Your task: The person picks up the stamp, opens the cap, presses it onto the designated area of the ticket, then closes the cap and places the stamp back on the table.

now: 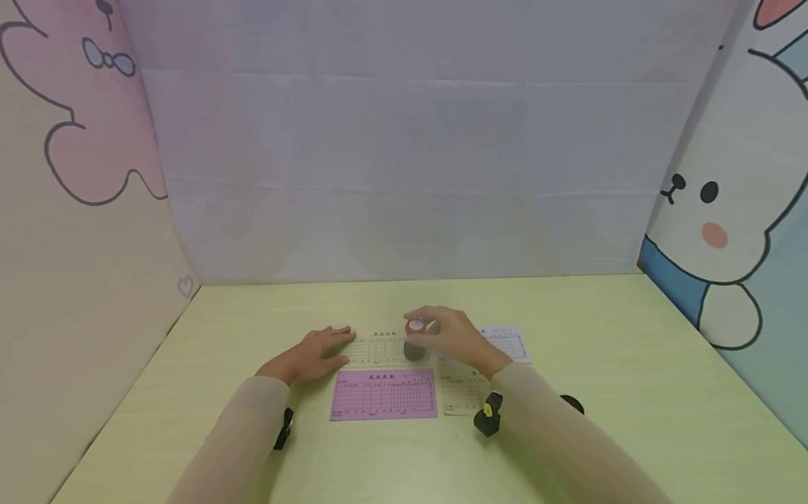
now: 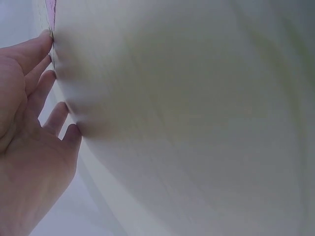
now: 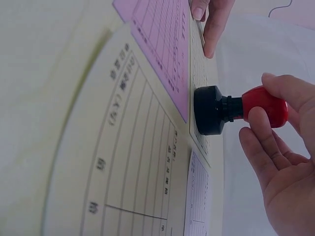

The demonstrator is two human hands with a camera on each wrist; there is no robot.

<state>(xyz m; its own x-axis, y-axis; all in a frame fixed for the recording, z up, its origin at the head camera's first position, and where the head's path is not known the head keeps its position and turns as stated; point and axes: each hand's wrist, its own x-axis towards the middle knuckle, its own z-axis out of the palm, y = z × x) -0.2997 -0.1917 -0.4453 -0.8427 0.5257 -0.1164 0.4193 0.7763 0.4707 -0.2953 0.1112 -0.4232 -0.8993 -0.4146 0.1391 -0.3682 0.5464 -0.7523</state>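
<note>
In the right wrist view, my right hand (image 3: 290, 142) pinches the red knob of a round stamp (image 3: 209, 110) with a black base. Its base sits at the right end of a pale yellow printed form (image 1: 376, 351), the back left sheet. At that form's left end my left hand (image 1: 314, 352) rests with straight fingers, the tips touching the sheet's edge and the table. The left wrist view shows this hand (image 2: 37, 108) with its fingers spread a little, holding nothing.
A pink form (image 1: 383, 396) lies nearer, with another yellow form (image 1: 460, 390) to its right, partly under my right wrist. A white form (image 1: 507, 344) lies behind that wrist. A small black round object (image 1: 573, 404) shows beside the right forearm. Walls surround the table (image 1: 393, 474) on three sides.
</note>
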